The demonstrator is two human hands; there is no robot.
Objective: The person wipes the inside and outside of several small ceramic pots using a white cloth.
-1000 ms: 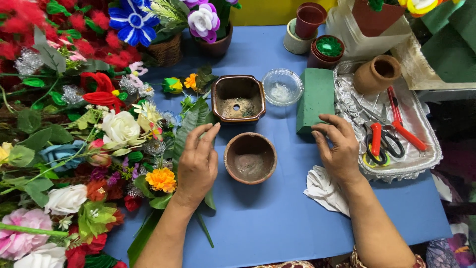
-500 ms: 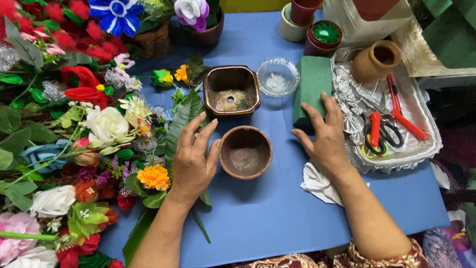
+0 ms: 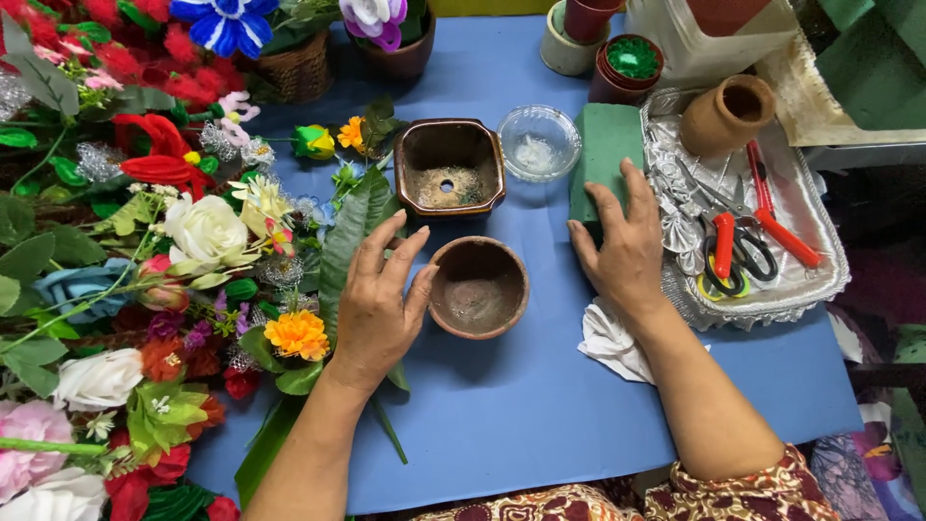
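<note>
- Two bare hands over a blue table [image 3: 540, 425]; two brown bowls between them.
- Left hand [image 3: 378, 299] flat, fingers spread, gripping nothing, thumb just touching the rim of the round bowl [image 3: 478, 287].
- Right hand [image 3: 627, 253] open and flat, fingertips resting on the near end of one green foam block [image 3: 606, 154]; nothing clasped.
- Foam block lying flat beside the foil tray [image 3: 820, 289], long axis running away from the body.
- Round bowl upright at table centre, holding only dusty residue.
- Square bowl [image 3: 449, 167] just behind it, with a drain hole and some grit.
- One clear glass dish [image 3: 539, 143], a pale smear inside.
- Foil tray holding a clay pot [image 3: 727, 115] on its side and scissors [image 3: 730, 256].
</note>
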